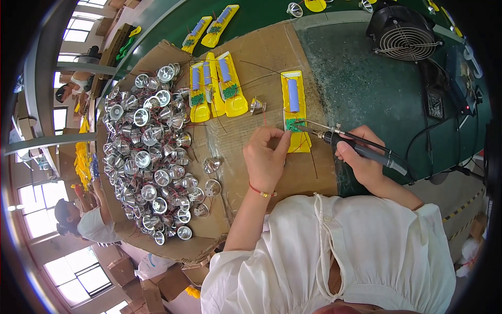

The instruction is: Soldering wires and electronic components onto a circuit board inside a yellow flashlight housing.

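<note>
A yellow torch half-shell [294,107] with a blue battery cell and a small green circuit board lies on the cardboard sheet [261,63]. My left hand [265,157] pinches a thin wire at the green board's near edge. My right hand [361,157] grips a black soldering iron [361,149], its metal tip pointing left at the green board. A single silver reflector [257,106] lies just left of the shell.
A big heap of silver reflectors with wires [151,152] fills the left of the cardboard. Three more yellow shells [214,86] lie side by side behind, two further back [212,26]. A black fan [402,34] stands far right on the green table. Other people sit at left.
</note>
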A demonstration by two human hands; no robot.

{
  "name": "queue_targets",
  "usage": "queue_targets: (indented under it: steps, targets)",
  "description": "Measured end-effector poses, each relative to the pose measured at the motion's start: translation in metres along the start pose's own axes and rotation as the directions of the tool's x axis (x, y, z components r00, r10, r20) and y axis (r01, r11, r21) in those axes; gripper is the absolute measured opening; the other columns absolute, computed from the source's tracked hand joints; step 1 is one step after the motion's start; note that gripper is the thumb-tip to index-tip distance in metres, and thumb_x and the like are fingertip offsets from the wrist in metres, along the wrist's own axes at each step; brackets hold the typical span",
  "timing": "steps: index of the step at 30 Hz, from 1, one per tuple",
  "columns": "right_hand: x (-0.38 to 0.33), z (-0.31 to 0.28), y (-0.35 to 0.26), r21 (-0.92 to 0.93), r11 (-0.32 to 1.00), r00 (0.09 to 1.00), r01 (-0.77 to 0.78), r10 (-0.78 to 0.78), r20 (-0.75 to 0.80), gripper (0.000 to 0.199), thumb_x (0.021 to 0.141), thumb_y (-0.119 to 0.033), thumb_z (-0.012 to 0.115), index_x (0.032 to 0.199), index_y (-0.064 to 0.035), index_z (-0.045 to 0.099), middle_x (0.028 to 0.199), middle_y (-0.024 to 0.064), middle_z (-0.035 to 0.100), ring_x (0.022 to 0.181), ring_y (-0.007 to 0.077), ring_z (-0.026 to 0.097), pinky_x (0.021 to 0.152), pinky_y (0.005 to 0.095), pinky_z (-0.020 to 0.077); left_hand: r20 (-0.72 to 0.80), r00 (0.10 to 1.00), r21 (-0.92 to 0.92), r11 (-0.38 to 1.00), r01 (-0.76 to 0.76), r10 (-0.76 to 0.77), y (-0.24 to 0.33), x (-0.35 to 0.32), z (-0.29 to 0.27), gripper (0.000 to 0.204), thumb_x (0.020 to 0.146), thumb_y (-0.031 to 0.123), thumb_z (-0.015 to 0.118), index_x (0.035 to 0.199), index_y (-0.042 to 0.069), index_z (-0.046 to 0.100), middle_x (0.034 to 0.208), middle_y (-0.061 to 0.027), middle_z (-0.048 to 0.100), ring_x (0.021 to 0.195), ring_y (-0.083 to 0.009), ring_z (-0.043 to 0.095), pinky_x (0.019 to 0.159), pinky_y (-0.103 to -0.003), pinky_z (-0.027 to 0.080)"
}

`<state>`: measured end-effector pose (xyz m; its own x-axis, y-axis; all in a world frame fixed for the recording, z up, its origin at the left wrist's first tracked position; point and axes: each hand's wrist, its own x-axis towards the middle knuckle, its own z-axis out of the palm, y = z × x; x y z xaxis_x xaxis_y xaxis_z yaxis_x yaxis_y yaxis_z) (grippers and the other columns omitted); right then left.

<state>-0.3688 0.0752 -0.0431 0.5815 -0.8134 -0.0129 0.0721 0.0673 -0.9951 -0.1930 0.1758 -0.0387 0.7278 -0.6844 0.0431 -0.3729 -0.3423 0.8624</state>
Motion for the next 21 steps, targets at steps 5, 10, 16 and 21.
queue_targets:
  steps: [5,10,16,21]
  targets:
    - [0.001,0.0,0.001,0.018,0.999,0.999,-0.045,0.045,0.02,0.013,0.078,-0.008,0.064,0.08,-0.0006,0.053,0.067,0.0054,0.061,0.059,0.0069,0.056,0.053,0.0201,0.0448,0.008,1.0,-0.02,1.0,-0.007,0.007,-0.004,0.0,0.001,0.009,0.072,0.007,0.068,0.071,0.001,0.062,0.069,-0.01,0.059,0.058,-0.0208,0.057,0.054,-0.029,0.044]
    - [-0.002,-0.001,-0.009,0.098,0.993,0.997,-0.072,0.075,-0.027,0.012,0.08,-0.006,0.062,0.082,-0.0002,0.052,0.068,0.0068,0.06,0.06,0.0079,0.056,0.054,0.0213,0.0467,-0.002,0.999,0.003,0.999,-0.035,0.035,-0.004,0.001,0.002,0.009,0.071,0.008,0.068,0.071,0.001,0.062,0.069,-0.0102,0.06,0.058,-0.0209,0.057,0.055,-0.029,0.045]
    - [-0.003,-0.007,-0.011,0.131,0.991,0.998,-0.042,0.048,-0.041,0.01,0.081,-0.004,0.06,0.083,0.0004,0.051,0.069,0.0074,0.059,0.06,0.009,0.056,0.055,0.0219,0.0478,-0.006,0.999,0.03,0.998,-0.053,0.054,-0.003,0.001,0.001,0.011,0.07,0.008,0.069,0.07,0.001,0.061,0.069,-0.0104,0.06,0.059,-0.0218,0.057,0.055,-0.03,0.045]
    - [-0.005,-0.013,-0.008,0.095,0.995,0.997,-0.038,0.044,-0.068,0.01,0.081,-0.004,0.06,0.084,0.0003,0.051,0.069,0.0073,0.059,0.061,0.009,0.056,0.055,0.022,0.0477,-0.092,0.961,0.13,0.96,-0.248,0.26,0.013,-0.003,-0.005,0.012,0.066,0.009,0.072,0.071,0.005,0.062,0.079,-0.0093,0.058,0.073,-0.0236,0.056,0.063,-0.032,0.044]
